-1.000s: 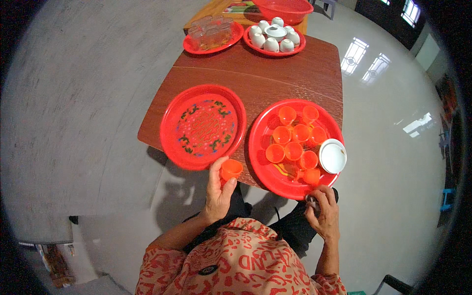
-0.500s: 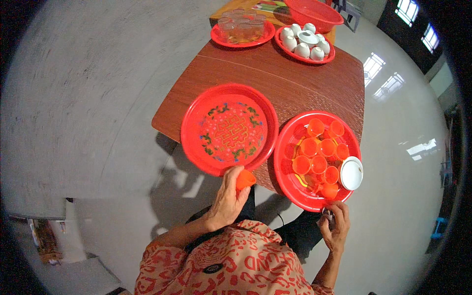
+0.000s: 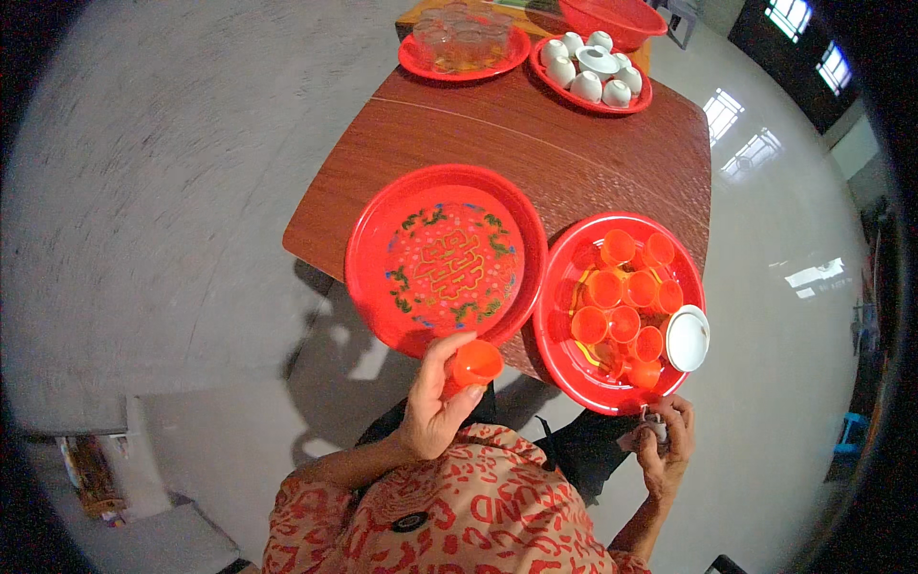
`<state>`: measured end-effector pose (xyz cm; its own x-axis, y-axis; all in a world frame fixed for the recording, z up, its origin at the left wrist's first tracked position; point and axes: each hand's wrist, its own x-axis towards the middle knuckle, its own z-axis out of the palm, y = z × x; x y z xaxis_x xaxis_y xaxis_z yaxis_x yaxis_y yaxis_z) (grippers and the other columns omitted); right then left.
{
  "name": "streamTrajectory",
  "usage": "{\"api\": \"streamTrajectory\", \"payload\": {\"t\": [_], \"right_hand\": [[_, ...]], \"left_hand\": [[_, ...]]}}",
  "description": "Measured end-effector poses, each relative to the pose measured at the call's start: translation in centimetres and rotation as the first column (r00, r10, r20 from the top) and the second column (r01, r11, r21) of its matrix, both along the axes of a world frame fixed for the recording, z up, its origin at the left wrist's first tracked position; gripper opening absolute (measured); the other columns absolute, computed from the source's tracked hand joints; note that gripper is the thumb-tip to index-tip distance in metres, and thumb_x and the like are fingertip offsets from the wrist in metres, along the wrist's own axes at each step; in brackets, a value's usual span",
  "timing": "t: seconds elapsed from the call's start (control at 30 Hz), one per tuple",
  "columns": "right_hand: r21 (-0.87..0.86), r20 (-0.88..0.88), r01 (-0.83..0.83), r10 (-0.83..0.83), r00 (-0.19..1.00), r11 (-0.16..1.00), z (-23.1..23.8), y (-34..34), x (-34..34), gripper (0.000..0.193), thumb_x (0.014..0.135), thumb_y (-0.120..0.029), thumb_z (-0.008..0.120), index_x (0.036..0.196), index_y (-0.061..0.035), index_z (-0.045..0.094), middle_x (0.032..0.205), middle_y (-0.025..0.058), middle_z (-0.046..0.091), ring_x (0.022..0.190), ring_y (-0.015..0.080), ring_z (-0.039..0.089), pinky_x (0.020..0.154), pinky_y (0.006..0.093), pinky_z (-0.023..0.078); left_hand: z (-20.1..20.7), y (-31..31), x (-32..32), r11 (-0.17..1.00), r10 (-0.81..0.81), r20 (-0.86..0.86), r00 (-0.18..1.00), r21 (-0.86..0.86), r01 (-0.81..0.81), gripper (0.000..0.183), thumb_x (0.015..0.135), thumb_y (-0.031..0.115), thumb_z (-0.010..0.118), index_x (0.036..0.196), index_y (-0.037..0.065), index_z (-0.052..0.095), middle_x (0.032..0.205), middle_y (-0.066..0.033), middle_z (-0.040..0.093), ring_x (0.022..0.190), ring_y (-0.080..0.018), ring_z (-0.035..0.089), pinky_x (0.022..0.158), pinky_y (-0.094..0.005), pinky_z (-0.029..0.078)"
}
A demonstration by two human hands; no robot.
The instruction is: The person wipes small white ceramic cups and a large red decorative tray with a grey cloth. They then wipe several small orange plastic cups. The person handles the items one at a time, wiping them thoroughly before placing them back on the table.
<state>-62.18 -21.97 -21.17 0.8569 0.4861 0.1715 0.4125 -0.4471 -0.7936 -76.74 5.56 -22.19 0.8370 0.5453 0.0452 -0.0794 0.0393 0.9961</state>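
My left hand (image 3: 435, 407) is closed round a small orange plastic cup (image 3: 478, 364), its mouth facing up, just off the near rim of a red basin (image 3: 535, 287) patterned with flowers. My right hand (image 3: 666, 450) pinches a small greyish, crumpled-looking bit (image 3: 652, 428) that I cannot make out. That hand is just below the near edge of a red tray (image 3: 564, 368). Several orange cups (image 3: 623, 323) stand in this tray, and a white lidlike dish (image 3: 688, 338) leans at its right rim.
Farther back on the brown table (image 3: 459, 124), a red plate (image 3: 411, 62) holds several clear glasses (image 3: 464, 38). Beside it, another red plate (image 3: 545, 84) carries several white cups (image 3: 586, 86) round a white lidded piece (image 3: 598, 62). A large red bowl (image 3: 617, 24) stands behind.
My left hand has moved slightly down, and the orange cup in it is turned more upward. My right hand has dropped a little, showing more of the greyish bit.
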Motion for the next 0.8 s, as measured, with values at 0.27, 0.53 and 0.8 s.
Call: {"api": "streamTrajectory", "payload": {"t": [0.27,0.53,0.8], "right_hand": [[0.454,0.062,0.056,-0.094,0.994,0.889,2.4,4.2,-0.2,0.033,0.07,-0.009,0.064,0.102,0.0001,0.058,0.099,0.0129,0.059,0.089,0.023,0.057,0.079,0.0348,0.046],[0.445,0.42,-0.283,0.082,0.904,0.85,2.0,11.8,-1.2,0.037,0.064,0.001,0.071,0.1,-0.0026,0.064,0.099,0.0132,0.056,0.084,0.0269,0.058,0.073,0.0348,0.045],[0.613,-0.089,0.047,0.01,0.996,0.789,2.2,12.5,0.1,0.025,0.08,-0.003,0.063,0.105,-0.0009,0.063,0.105,0.0115,0.058,0.094,0.0179,0.057,0.08,0.0283,0.046]], "left_hand": [[1.1,-2.6,5.6,0.835,-0.141,0.242,0.96,-0.492,0.246,0.053,0.088,0.022,0.062,0.13,0.004,0.035,0.112,-0.007,0.053,0.095,-0.0137,0.054,0.085,-0.0288,0.044],[2.4,-5.9,7.3,0.783,-0.091,0.269,0.959,-0.575,0.236,0.05,0.093,0.026,0.054,0.133,0.006,0.03,0.122,-0.0082,0.047,0.11,-0.0179,0.049,0.096,-0.0337,0.04],[3.0,-6.7,7.9,0.749,-0.058,0.347,0.936,-0.605,0.271,0.048,0.094,0.024,0.053,0.132,0.008,0.029,0.127,-0.0094,0.042,0.116,-0.0194,0.044,0.099,-0.0371,0.037]]}}
